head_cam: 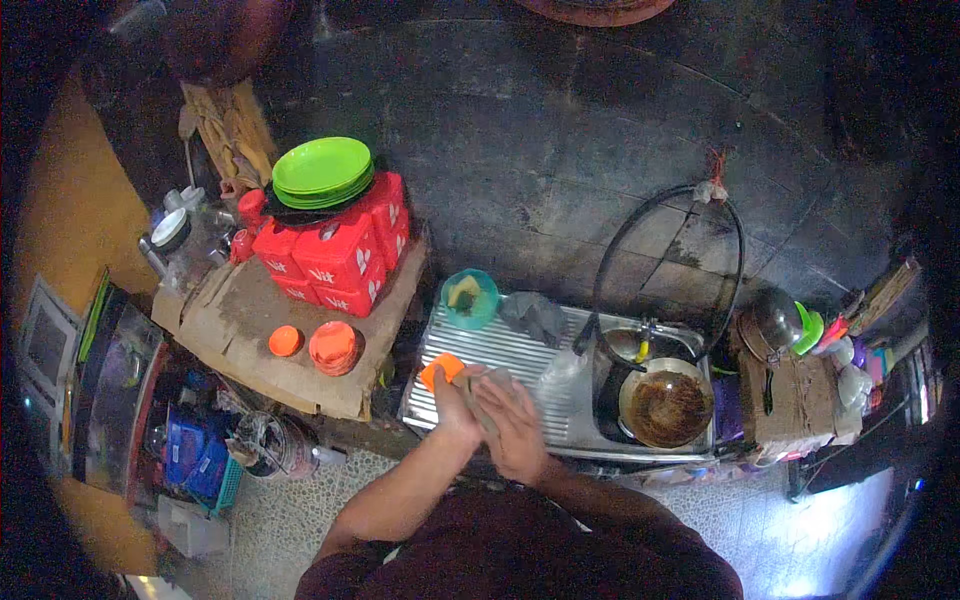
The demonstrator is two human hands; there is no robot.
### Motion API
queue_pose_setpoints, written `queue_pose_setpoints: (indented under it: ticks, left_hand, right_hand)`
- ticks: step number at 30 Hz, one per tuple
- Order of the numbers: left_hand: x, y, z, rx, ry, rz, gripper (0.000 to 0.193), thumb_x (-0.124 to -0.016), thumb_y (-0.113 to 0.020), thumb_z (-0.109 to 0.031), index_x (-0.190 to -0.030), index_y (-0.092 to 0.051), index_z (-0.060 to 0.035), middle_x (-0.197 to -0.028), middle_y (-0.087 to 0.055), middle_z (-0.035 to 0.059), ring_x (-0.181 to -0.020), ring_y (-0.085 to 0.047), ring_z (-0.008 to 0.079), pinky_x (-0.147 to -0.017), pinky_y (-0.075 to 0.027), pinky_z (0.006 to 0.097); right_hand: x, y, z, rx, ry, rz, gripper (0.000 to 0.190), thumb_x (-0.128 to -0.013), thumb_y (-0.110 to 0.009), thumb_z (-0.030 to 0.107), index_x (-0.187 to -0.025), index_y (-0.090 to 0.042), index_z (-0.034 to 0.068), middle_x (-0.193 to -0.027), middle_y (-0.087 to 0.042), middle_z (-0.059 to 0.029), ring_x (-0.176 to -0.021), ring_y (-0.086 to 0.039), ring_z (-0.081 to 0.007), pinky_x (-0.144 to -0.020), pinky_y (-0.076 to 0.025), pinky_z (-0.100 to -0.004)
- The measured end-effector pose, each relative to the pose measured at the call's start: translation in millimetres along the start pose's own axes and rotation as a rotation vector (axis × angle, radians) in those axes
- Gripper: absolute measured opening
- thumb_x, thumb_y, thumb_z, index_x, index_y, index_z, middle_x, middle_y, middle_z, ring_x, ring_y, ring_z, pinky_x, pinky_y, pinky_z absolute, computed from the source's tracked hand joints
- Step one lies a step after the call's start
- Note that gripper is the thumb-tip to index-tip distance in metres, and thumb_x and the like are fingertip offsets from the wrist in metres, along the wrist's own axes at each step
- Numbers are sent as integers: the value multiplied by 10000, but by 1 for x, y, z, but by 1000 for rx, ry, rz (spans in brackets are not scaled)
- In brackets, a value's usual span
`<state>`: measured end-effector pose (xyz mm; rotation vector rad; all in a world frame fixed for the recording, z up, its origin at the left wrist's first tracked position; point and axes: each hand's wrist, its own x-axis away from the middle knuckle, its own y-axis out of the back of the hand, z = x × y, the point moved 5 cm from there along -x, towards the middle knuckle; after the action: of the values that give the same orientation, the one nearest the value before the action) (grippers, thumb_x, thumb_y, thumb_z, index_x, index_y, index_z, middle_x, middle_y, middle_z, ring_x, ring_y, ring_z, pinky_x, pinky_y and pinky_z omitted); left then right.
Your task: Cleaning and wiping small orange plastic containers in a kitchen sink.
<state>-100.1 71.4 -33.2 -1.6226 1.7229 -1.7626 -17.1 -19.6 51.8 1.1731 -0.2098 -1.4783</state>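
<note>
Both my hands are close together over the ribbed metal drainboard (555, 420) of a sink. My left hand (455, 409) holds a small orange item (442, 370), perhaps a cup or a cloth, by its lower edge. My right hand (510, 427) lies flat, fingers extended, against a greyish-green thing (480, 397) that is blurred and partly hidden between the hands. Behind them on the drainboard stand a teal bowl (470, 299) with yellowish scraps and a dark crumpled plastic bag (534, 316). A browned pan (667, 403) sits in the sink at right.
At left, a cardboard-covered table (247, 352) bears red boxes (337, 259), green plates (322, 166), an orange cup (286, 340) and stacked orange bowls (333, 348). A black hose (604, 262) loops above the sink. Another cardboard-covered surface (795, 405) with utensils stands at right.
</note>
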Motion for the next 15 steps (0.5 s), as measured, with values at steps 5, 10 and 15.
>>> queue_pose_setpoints:
  ticks: [5,10,15]
  left_hand:
    - [5,-9,-45,38,-137,-14,695,-1073,-273,-601,-954,-610,-5,-931,-697,239,-947,-692,419,-892,-579,549]
    - [69,-34,-129,-195,-598,145,444,-1068,-451,-420,-901,-587,-32,-891,-681,188,-821,-667,337,-768,-565,445]
    - [135,-30,-284,-1292,-1551,-210,361,-1084,-480,-243,-866,-598,19,-808,-647,153,-806,-677,286,-744,-500,425]
  right_hand:
    - [17,-1,-3,-275,34,-18,394,-978,-560,104,-1357,-597,1,-1361,-658,-165,-1315,-599,-319,-1180,-345,-527]
    - [86,-34,-67,-498,-696,-3,345,-1063,-518,199,-1312,-588,-28,-1100,-690,-194,-1034,-662,-240,-942,-507,-410]
    - [111,-43,-87,-363,-913,105,537,-1084,-504,476,-1318,-629,10,-992,-733,-177,-768,-668,-229,-780,-527,-479]
